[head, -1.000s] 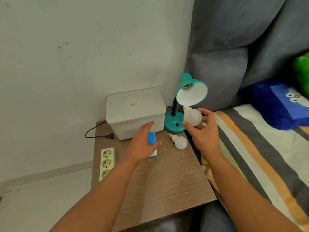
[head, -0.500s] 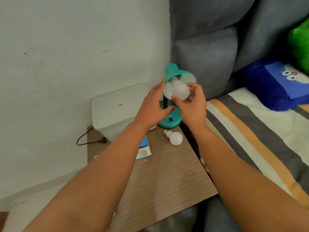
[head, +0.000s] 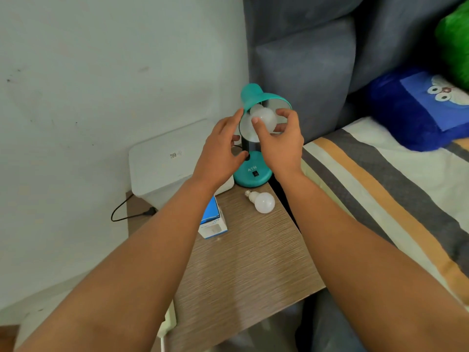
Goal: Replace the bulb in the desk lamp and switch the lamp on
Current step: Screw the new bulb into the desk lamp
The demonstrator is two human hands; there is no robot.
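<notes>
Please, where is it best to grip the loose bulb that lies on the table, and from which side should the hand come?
Probably by the round globe of the loose bulb, from above. It lies on its side on the table, screw base pointing towards the lamp, so the wide globe is free and offers the fuller hold.

Both your forearms reach forward, bare, wrists close together. Your right hand (head: 280,143) pinches the bulb (head: 264,118) with thumb and curled fingers (head: 284,113). Your left hand (head: 219,154) is raised just beside it, fingers extended and slightly spread
</notes>
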